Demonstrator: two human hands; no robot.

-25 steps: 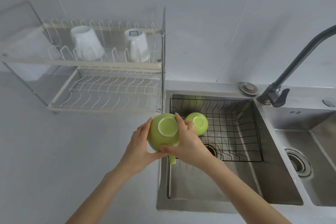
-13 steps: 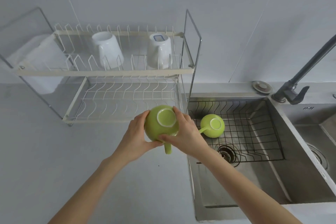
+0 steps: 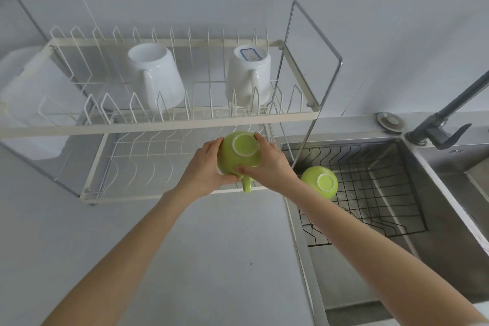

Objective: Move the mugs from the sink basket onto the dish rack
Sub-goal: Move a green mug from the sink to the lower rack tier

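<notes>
We hold the upside-down green mug (image 3: 239, 153) tight between our left hand (image 3: 205, 171) and right hand (image 3: 270, 165), so we should set it down gently on the dish rack's bottom shelf (image 3: 148, 164).

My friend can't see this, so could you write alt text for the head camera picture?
Both hands, left hand and right hand, hold an upturned green mug before a white dish rack bearing two white mugs. A second green mug sits in the sink basket.
</notes>
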